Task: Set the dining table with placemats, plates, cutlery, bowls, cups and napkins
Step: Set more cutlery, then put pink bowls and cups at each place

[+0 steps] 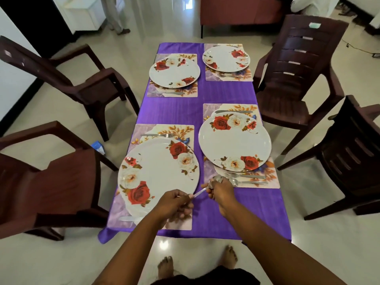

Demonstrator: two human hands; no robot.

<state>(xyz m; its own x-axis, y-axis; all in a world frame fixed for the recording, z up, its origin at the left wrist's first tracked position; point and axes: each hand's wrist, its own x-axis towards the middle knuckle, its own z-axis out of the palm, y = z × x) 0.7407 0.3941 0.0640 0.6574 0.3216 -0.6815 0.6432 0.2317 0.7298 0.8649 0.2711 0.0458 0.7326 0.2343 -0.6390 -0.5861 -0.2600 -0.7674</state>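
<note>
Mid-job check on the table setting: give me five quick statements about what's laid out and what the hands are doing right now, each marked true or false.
1. Four floral plates sit on placemats. True; the nearest plate is at near left.
2. Both hands are empty. False: the left hand and right hand hold spoons between them.
3. The tablecloth is purple. True.
4. Cups stand at every place. False: no cups are on the table.
5. A fork and spoon lie on the near right placemat. True.

Glossy pale floor (185,27), four brown chairs (298,64), perhaps a sofa (242,11)
</note>
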